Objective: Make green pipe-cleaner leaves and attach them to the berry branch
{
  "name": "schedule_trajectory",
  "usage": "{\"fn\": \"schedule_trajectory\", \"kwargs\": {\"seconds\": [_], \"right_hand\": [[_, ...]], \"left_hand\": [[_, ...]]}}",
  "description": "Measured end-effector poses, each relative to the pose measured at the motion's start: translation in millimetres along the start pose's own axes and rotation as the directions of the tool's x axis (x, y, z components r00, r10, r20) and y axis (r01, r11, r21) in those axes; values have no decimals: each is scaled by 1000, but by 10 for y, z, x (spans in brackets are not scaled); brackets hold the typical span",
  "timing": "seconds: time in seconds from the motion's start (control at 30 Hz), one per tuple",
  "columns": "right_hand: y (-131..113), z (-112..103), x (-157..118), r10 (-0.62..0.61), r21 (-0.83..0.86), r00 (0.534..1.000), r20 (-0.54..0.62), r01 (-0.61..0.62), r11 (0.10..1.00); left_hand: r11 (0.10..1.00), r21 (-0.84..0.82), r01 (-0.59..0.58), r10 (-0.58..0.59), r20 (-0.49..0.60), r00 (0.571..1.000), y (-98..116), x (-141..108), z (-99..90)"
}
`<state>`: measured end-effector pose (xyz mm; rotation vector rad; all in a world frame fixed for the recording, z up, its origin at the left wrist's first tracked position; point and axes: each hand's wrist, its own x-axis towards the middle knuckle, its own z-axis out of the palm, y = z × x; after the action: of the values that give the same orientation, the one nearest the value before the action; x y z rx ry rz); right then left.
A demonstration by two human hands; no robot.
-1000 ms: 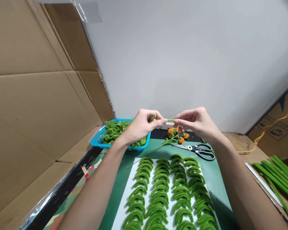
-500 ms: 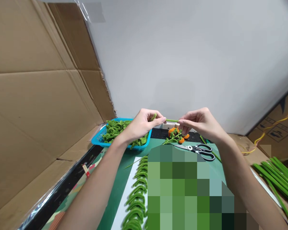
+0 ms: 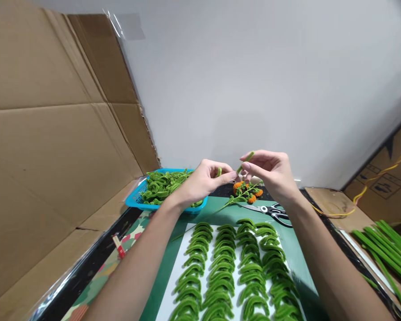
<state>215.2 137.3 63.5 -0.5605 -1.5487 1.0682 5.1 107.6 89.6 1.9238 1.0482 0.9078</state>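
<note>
A green strip [image 3: 243, 164] is held in the air above the far end of the bench [image 3: 220, 191], tilted up to the right. Its upper part is pinched between the thumb and fingers of the right hand [image 3: 270, 171]; its lower end is gripped by the narrowed fingers of the left hand [image 3: 212, 177]. Rows of curved pieces [image 3: 222, 272] are laid on a white sheet [image 3: 207, 263] nearer the viewer. Scissors [image 3: 270, 209] and an orange-tipped sprig [image 3: 242, 195] are placed below the right hand, beside the blue basket [image 3: 132, 200].
</note>
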Motion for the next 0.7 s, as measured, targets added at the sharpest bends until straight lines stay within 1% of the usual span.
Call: {"fn": "schedule_trajectory", "kwargs": {"seconds": [0.17, 0.27, 0.37, 0.43, 0.53, 0.6, 0.7], "right_hand": [[20, 42, 16, 45, 6, 999, 7, -45, 999], [41, 33, 17, 64, -30, 998, -4, -65, 997], [82, 20, 15, 50, -86, 998, -43, -54, 995], [111, 9, 12, 12, -142, 999, -51, -19, 990], [124, -12, 5, -87, -293, 996, 20, 89, 952], [103, -26, 1, -136, -421, 986, 99, 165, 892], [51, -37, -2, -135, -546, 970, 202, 226, 807]], "left_hand": [[998, -63, 25, -23, 21, 999, -36, 14, 57], [997, -70, 34, -31, 35, 999, -67, 32, 70], [999, -40, 14, -14, 19, 1000, -73, 39, 67], [1000, -2, 19, -19, -1, 1000, -74, 42, 64], [999, 47, 10, -8, -48, 999, -90, 54, 67], [997, 70, -16, 23, -96, 995, -104, 64, 76], [992, 101, -72, 87, -153, 984, -109, 68, 90]]}}
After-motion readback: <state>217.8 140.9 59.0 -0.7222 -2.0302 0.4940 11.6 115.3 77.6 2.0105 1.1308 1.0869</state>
